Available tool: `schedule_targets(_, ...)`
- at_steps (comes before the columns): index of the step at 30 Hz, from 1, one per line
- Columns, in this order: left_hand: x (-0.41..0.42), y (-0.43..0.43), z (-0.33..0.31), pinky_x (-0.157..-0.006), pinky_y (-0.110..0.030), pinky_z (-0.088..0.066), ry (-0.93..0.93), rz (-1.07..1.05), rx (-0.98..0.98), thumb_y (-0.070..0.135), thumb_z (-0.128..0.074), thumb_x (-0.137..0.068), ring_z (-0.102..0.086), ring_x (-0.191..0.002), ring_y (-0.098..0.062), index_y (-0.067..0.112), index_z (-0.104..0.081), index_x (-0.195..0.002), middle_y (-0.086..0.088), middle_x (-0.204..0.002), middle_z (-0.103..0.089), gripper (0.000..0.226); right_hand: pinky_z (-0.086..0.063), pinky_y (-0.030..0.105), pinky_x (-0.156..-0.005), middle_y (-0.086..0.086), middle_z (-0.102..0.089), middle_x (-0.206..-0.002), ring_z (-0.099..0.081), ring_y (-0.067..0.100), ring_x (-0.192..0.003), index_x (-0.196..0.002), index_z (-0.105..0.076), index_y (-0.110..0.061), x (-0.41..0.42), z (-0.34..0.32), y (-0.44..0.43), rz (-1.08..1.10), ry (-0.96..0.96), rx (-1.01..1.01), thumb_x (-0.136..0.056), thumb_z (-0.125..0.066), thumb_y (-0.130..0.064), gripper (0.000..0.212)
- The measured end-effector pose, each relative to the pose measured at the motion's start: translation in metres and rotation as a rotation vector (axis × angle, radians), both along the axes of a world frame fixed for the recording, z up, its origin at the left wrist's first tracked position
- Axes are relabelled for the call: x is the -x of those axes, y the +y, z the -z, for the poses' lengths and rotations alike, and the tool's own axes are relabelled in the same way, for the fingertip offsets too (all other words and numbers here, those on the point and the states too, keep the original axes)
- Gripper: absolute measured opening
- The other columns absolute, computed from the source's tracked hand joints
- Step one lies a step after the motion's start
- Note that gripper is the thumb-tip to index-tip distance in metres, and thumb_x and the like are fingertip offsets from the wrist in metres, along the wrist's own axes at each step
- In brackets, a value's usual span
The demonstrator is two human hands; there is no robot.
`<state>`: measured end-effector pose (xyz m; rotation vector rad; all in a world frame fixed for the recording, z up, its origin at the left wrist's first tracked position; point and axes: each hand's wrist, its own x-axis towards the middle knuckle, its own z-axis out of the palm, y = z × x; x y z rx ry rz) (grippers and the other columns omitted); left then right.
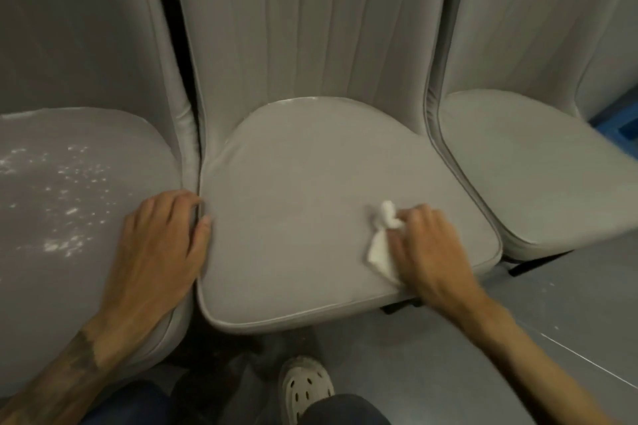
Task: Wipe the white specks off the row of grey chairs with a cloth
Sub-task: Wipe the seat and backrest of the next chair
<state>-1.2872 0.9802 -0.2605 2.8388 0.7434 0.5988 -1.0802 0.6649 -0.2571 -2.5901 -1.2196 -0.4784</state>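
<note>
Three grey upholstered chairs with channel-stitched backs stand side by side, seats nearly touching. The middle chair (pixel 310 190) fills the view, and its piped seat looks free of specks apart from a pale line at the rear seam. The right chair (pixel 535 166) also looks clean, while the left chair (pixel 86 134) is not. Grey floor (pixel 569 286) lies open in front of the row, so there is room to step sideways. The left hand (pixel 158 245) rests on the left seat's right edge, fingers loosely bent at the gap between the chairs and holding nothing. The right hand (pixel 428 245) presses on the front right part of the middle seat, its fingers clenched around a crumpled white cloth (pixel 378 248) that sticks out to its left. The scattered white specks (pixel 69 210) lie on the left seat, well to the left of the cloth, running roughly from back to front. The empty left hand is nearer them and sits between cloth and specks, so it probably has to shift before the right hand crosses over the seat edges.
</note>
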Motion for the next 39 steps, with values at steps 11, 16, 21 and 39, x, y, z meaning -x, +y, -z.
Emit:
schedule_targets(11, -0.035, 0.013, -0.011, -0.085, -0.049, -0.043, 0.024, 0.026, -0.102, 0.038, -0.045, -0.098, -0.056, -0.101, -0.036, 0.017, -0.062, -0.113, -0.009, -0.119, -0.062, 0.031, -0.045, 0.053, -0.068, 0.026, -0.056, -0.085, -0.053, 0.041, -0.076, -0.088, -0.056, 0.004, -0.096, -0.012, 0.056, 0.157, -0.050, -0.027, -0.100, -0.049, -0.013, 0.021)
schedule_targets(16, -0.084, 0.050, -0.019, -0.082, -0.049, -0.045, 0.015, -0.002, -0.150, 0.030, -0.048, -0.096, -0.056, -0.096, -0.035, 0.013, -0.064, -0.115, -0.011, -0.121, -0.062, 0.029, -0.038, 0.048, -0.088, 0.024, -0.055, -0.115, -0.050, 0.039, -0.104, -0.111, -0.054, 0.002, -0.156, -0.025, 0.156, 0.316, 0.100, 0.024, -0.105, -0.033, -0.020, 0.031)
schedule_targets(21, -0.105, 0.076, -0.009, -0.079, -0.048, -0.045, 0.022, -0.008, -0.221, 0.032, -0.042, -0.097, -0.051, -0.090, -0.031, 0.014, -0.063, -0.112, -0.009, -0.116, -0.058, 0.031, -0.042, 0.047, -0.090, 0.019, -0.054, -0.123, -0.050, 0.038, -0.113, -0.118, -0.052, -0.003, -0.192, -0.015, 0.212, 0.478, 0.164, -0.013, -0.103, -0.032, -0.019, 0.030)
schedule_targets(39, -0.110, 0.079, 0.009, -0.077, -0.049, -0.038, -0.121, -0.026, -0.193, 0.036, -0.044, -0.095, -0.045, -0.089, -0.034, 0.014, -0.059, -0.110, -0.010, -0.119, -0.055, 0.031, -0.036, 0.042, -0.094, 0.009, -0.051, -0.123, -0.047, 0.031, -0.110, -0.120, -0.050, -0.013, -0.186, 0.000, 0.261, 0.059, 0.122, 0.127, -0.107, -0.024, -0.023, 0.031)
